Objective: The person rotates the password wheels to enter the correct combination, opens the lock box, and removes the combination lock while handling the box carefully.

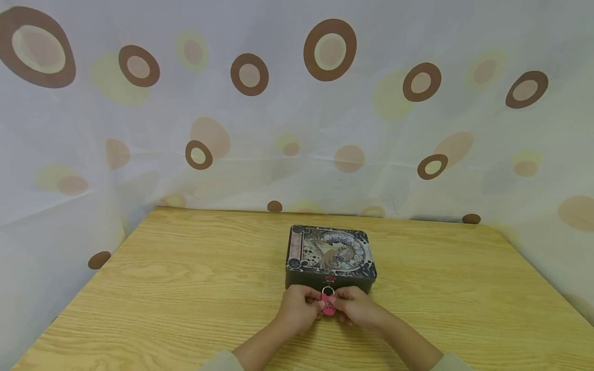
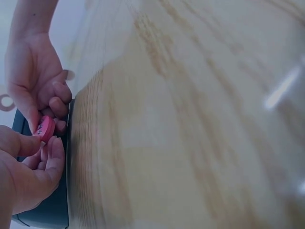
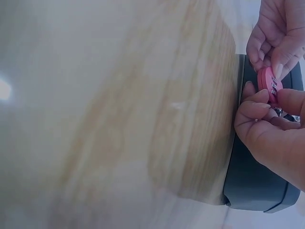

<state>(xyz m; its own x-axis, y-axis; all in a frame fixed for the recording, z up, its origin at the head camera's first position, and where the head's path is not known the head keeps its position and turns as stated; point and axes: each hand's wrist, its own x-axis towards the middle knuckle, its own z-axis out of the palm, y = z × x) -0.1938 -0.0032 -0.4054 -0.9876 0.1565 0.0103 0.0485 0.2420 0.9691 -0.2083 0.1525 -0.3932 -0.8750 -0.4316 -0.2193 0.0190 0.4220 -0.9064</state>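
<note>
A pink combination padlock (image 1: 329, 306) with a row of number dials hangs in front of a dark tin box (image 1: 332, 251) with an ornate printed lid. Its metal shackle (image 1: 328, 290) stands by the box's front latch (image 1: 330, 279); whether it passes through cannot be told. My left hand (image 1: 298, 310) pinches the padlock from the left, while my right hand (image 1: 361, 308) pinches it from the right. Both thumbs lie on the dial face. The right wrist view shows the padlock (image 3: 269, 85) and its dials between the fingers of both hands. The box lid is down.
The box stands on a wood-grain table (image 1: 195, 278), near its middle. Behind the table and along its sides hangs a pale cloth (image 1: 278, 123) patterned with brown, pink and yellow circles.
</note>
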